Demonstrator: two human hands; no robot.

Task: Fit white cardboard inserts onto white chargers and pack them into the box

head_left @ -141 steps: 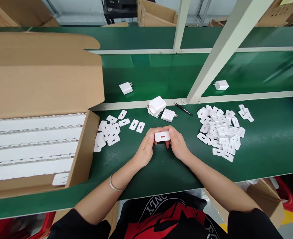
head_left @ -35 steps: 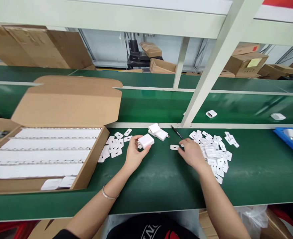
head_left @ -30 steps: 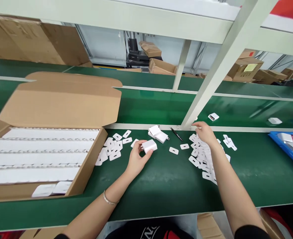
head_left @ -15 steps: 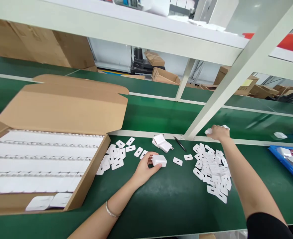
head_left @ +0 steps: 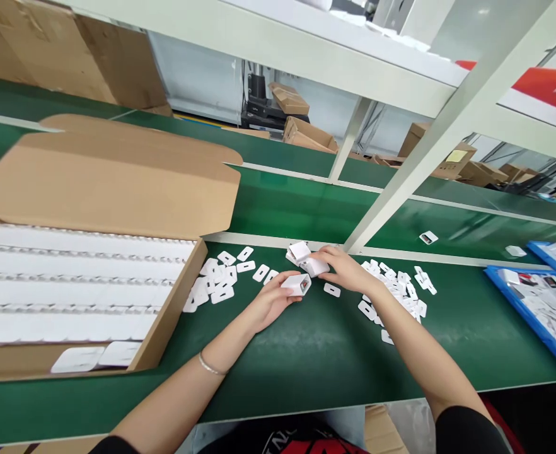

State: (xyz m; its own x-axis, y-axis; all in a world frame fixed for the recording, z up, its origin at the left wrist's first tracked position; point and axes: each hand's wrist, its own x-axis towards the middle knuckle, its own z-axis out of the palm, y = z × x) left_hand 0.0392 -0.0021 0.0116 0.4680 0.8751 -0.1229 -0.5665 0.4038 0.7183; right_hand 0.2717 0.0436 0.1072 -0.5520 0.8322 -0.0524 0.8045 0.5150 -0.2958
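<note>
My left hand (head_left: 274, 299) is closed around a white charger casing (head_left: 294, 285), its open end facing right and showing a dark and reddish inside. Just behind it, my right hand (head_left: 339, 266) has its fingers and thumb about another white charger casing (head_left: 316, 267), which lies against a small group of white casings (head_left: 299, 251) at the table's back edge. Small white slotted plates lie in a left pile (head_left: 215, 282) and a right pile (head_left: 391, 287), the latter partly behind my right forearm. One loose slotted plate (head_left: 331, 290) rests near my right hand.
An open cardboard box (head_left: 176, 301) with rows of white pieces stands at left. A slanted shelf post (head_left: 401, 189) rises behind my right hand. A white casing with a dark opening (head_left: 428, 238) lies at the back right. Blue trays (head_left: 526, 321) hold parts at far right.
My right hand has come left from the back right to the grouped casings, and a casing now lies there at the back right. My left hand has turned its casing, bringing the open end into view.
</note>
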